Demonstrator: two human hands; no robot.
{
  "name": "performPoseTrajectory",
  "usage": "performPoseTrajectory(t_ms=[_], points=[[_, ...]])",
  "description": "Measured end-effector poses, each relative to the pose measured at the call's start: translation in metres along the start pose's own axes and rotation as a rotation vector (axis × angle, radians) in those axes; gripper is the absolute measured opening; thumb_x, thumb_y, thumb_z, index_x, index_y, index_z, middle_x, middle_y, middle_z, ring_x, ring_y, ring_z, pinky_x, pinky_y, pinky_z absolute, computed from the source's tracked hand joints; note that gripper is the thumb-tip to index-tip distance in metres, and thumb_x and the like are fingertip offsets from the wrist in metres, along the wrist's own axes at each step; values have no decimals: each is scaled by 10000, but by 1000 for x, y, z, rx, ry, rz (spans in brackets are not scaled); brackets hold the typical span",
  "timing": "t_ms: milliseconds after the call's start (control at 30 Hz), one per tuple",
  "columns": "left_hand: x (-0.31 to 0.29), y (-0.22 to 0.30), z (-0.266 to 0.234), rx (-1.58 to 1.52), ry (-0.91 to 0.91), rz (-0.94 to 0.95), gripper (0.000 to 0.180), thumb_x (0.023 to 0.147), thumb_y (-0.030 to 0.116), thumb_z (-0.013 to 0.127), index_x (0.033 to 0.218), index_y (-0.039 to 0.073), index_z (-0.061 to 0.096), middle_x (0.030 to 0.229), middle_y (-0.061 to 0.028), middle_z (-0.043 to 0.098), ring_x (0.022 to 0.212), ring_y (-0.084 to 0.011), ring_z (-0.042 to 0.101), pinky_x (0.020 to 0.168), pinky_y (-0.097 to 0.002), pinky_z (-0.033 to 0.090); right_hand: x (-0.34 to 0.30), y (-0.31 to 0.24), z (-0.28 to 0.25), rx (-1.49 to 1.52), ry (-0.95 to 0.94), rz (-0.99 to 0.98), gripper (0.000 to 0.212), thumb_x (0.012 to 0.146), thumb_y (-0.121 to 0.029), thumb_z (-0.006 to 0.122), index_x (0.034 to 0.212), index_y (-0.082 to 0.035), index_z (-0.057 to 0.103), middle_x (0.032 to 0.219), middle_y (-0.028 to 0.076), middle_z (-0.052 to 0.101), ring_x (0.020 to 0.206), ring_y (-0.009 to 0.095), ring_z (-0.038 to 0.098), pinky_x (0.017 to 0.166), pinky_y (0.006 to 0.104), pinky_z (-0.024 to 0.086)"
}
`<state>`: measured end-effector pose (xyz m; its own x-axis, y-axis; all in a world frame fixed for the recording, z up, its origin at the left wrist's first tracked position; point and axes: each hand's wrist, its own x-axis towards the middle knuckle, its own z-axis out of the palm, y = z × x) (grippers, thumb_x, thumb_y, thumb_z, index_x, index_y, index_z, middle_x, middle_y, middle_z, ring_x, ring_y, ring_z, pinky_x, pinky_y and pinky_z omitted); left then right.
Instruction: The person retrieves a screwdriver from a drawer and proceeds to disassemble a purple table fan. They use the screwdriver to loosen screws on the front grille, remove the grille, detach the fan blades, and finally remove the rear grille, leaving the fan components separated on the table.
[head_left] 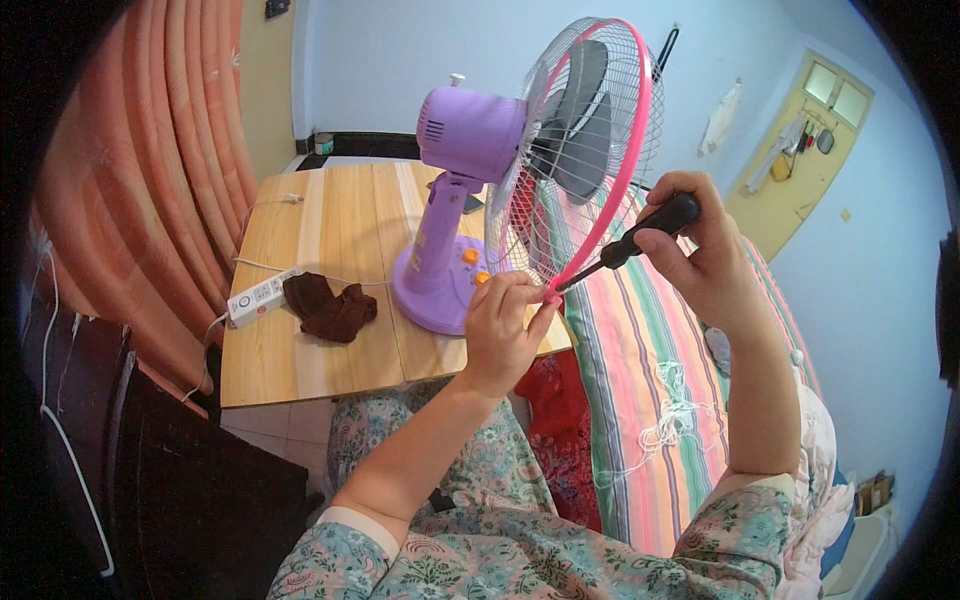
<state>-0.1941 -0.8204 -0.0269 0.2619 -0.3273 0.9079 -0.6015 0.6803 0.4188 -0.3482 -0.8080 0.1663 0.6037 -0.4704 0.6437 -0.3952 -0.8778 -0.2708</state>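
A purple table fan (470, 135) stands on the wooden table, its wire cage turned to the right. Around the cage runs a pink rim ring (634, 150); grey blades (580, 150) show through the wires. At the bottom of the ring, the fingers of my left hand (503, 330) pinch its lower edge. My right hand (705, 245) grips the black handle of a screwdriver (655, 228). The screwdriver slants down to the left, its tip at the ring's bottom beside my left fingertips. Whatever the tip meets there is too small to make out.
On the wooden table (300, 370) lie a white power strip (262, 298) with a cord and a dark brown cloth (335, 310). To the right, white string (672, 420) lies tangled on a striped bedspread (640, 350). Orange curtains (150, 180) hang at the left.
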Motion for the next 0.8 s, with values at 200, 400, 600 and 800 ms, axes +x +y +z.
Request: performPoseTrajectory(t_ms=[200, 400, 600, 800], points=[[2, -1, -2, -4, 1, 23, 265, 695, 86, 787, 870, 78, 588, 888, -49, 611, 825, -240, 596, 798, -369, 430, 22, -12, -22, 163, -239, 285, 239, 872, -118, 666, 1028, -27, 509, 743, 25, 568, 642, 66, 525, 571, 217, 444], [1, 0, -3, 11, -17, 24, 266, 704, 79, 778, 887, 91, 586, 868, -28, 626, 856, -212, 595, 844, -355, 376, 33, -36, -23, 127, -323, 387, 159, 906, -159, 634, 965, -38, 550, 708, -22, 540, 586, 31, 494, 512, 176, 402], [-1, -1, -1, -12, -1, 32, 252, 709, 76, 775, 873, 98, 585, 889, -33, 621, 852, -216, 583, 833, -355, 371, 39, -56, -6, -241, -279, 375, 173, 922, -182, 603, 913, -11, 582, 666, -28, 512, 568, 26, 416, 498, 209, 347], [1, 1, -1, -53, 3, 24, 244, 716, 61, 770, 873, 77, 583, 896, -58, 613, 844, -242, 575, 817, -366, 404, 40, -52, -12, -313, -269, 329, 180, 914, -183, 604, 899, -6, 573, 630, -3, 485, 564, 46, 392, 492, 237, 312]])
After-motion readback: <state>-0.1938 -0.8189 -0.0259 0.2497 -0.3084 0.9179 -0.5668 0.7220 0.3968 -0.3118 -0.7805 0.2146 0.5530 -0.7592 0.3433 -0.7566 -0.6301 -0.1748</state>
